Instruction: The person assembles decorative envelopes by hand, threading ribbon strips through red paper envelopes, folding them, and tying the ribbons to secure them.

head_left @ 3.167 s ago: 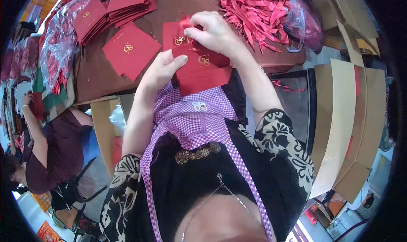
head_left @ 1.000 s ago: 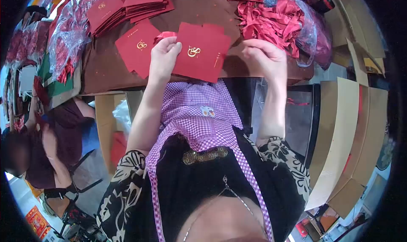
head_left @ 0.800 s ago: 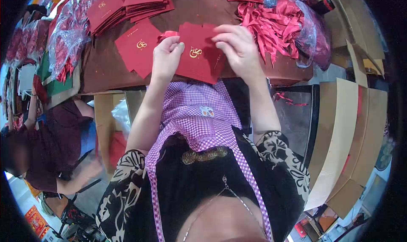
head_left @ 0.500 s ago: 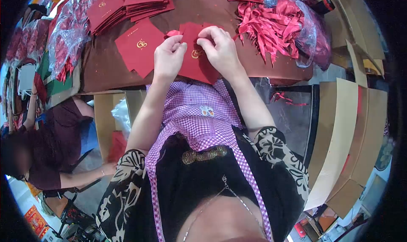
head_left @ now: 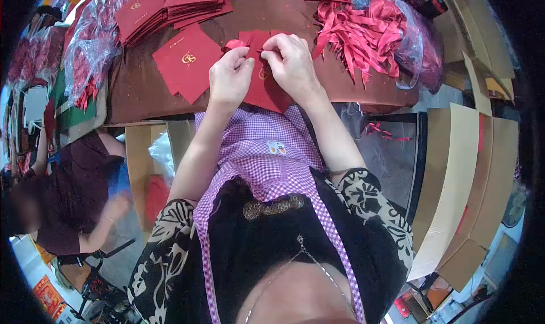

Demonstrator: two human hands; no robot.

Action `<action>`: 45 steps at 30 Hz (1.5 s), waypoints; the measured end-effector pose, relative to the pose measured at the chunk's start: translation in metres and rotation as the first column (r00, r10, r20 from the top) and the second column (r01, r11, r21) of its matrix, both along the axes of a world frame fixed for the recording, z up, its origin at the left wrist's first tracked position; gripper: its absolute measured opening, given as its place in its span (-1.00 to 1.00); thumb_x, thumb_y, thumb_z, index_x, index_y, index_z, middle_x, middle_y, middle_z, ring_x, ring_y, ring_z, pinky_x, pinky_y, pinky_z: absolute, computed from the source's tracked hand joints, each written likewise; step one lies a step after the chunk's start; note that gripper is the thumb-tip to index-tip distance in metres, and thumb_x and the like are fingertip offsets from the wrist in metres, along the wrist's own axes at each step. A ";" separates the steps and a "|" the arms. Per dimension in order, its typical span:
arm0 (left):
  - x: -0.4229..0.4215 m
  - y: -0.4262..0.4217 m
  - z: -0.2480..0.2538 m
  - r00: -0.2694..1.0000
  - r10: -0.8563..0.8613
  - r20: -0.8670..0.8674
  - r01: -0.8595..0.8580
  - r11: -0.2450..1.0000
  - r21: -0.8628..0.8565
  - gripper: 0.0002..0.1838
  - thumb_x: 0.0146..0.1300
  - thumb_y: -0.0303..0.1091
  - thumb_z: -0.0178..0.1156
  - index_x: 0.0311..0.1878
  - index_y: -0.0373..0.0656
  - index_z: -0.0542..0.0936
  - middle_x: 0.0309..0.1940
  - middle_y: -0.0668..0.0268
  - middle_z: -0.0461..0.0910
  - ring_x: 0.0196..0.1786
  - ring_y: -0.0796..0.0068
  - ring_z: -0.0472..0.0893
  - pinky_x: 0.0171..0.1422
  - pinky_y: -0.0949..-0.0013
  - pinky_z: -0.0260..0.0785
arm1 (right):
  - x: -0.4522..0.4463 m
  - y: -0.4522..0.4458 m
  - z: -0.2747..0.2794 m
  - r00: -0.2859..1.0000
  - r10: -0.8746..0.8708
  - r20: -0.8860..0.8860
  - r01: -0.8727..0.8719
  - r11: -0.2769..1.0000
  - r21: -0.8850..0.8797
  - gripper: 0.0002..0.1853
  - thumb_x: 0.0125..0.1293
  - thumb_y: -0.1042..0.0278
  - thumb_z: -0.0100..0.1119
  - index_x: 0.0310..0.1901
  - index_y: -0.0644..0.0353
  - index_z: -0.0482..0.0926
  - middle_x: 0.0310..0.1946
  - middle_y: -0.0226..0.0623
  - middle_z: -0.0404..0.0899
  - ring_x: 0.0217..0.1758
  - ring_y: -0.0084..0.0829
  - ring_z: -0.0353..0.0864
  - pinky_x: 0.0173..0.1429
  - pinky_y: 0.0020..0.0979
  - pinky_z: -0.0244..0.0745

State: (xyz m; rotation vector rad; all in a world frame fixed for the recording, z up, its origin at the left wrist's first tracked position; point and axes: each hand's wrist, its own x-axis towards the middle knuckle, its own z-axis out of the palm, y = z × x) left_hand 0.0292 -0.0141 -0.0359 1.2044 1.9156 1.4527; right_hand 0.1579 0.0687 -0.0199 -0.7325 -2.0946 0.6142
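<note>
My left hand [head_left: 231,77] is closed in a pinch on a red ribbon [head_left: 235,43], whose loop shows above the fingertips. Close beside it, my right hand [head_left: 289,66] is pinched too, with a bit of red at its fingertips. Both hands are over a red card [head_left: 265,94] with a gold emblem, partly covered by my right hand, at the table's near edge. Left of my left hand lie other red cards [head_left: 187,63] with the same gold emblem. A heap of loose red ribbons [head_left: 363,34] lies to the right of my right hand.
Stacks of red cards [head_left: 196,0] stand at the back of the brown table [head_left: 136,97]. Plastic-wrapped red bundles [head_left: 93,46] lie at the left. Open cardboard boxes [head_left: 448,182] stand at the right. A seated co-worker [head_left: 79,182] is at the left, one arm reaching out.
My right hand has come left from near the ribbon heap to beside my left hand, and its fingers have closed. The co-worker's arm has moved.
</note>
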 end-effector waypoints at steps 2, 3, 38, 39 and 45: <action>0.002 -0.002 0.008 0.999 -0.013 0.037 0.015 0.999 -0.030 -0.73 0.16 -0.43 0.23 -0.07 -0.30 0.59 -0.41 0.16 0.66 -0.36 0.56 0.61 -0.21 0.45 0.46 | 0.000 0.001 -0.001 1.000 0.002 -0.001 -0.002 0.999 0.033 -0.91 0.06 0.46 0.26 -0.41 0.20 0.53 -0.41 -0.28 0.59 -0.26 -0.26 0.53 -0.04 -0.27 0.32; 0.003 -0.003 0.011 0.997 -0.026 0.074 0.031 0.998 -0.060 -0.74 0.16 -0.43 0.23 -0.08 -0.29 0.59 -0.40 0.16 0.66 -0.35 0.55 0.63 -0.20 0.43 0.47 | 0.000 0.003 -0.002 1.000 0.018 0.014 -0.018 0.999 0.026 -0.91 0.06 0.46 0.26 -0.42 0.21 0.53 -0.43 -0.29 0.58 -0.26 -0.26 0.53 -0.06 -0.27 0.33; 0.005 -0.005 0.005 0.965 -0.047 -0.257 0.067 0.995 0.070 -0.84 0.16 -0.45 0.14 -0.20 -0.25 0.59 -0.32 0.06 0.63 -0.24 0.05 0.60 -0.09 0.14 0.41 | 0.005 0.011 0.011 0.984 0.176 0.035 -0.173 0.982 -0.078 -0.88 0.05 0.47 0.25 -0.39 0.24 0.51 -0.48 -0.24 0.54 -0.28 -0.18 0.54 -0.08 -0.24 0.39; 0.006 -0.005 0.009 0.975 -0.057 -0.215 0.063 0.998 0.020 -0.85 0.16 -0.45 0.14 -0.20 -0.24 0.59 -0.33 0.06 0.62 -0.24 0.05 0.60 -0.09 0.14 0.41 | 0.005 0.010 0.010 0.984 0.177 0.035 -0.174 0.982 -0.077 -0.88 0.05 0.47 0.25 -0.39 0.24 0.51 -0.48 -0.24 0.54 -0.28 -0.18 0.54 -0.08 -0.24 0.39; 0.008 -0.005 0.005 0.967 -0.064 -0.248 0.068 0.998 0.007 -0.84 0.16 -0.44 0.13 -0.20 -0.24 0.59 -0.33 0.06 0.62 -0.24 0.06 0.60 -0.08 0.16 0.40 | 0.005 0.001 0.008 0.990 0.112 0.083 -0.124 0.980 0.153 -0.86 0.03 0.55 0.22 -0.35 0.22 0.48 -0.45 -0.23 0.52 -0.28 -0.18 0.49 -0.08 -0.22 0.34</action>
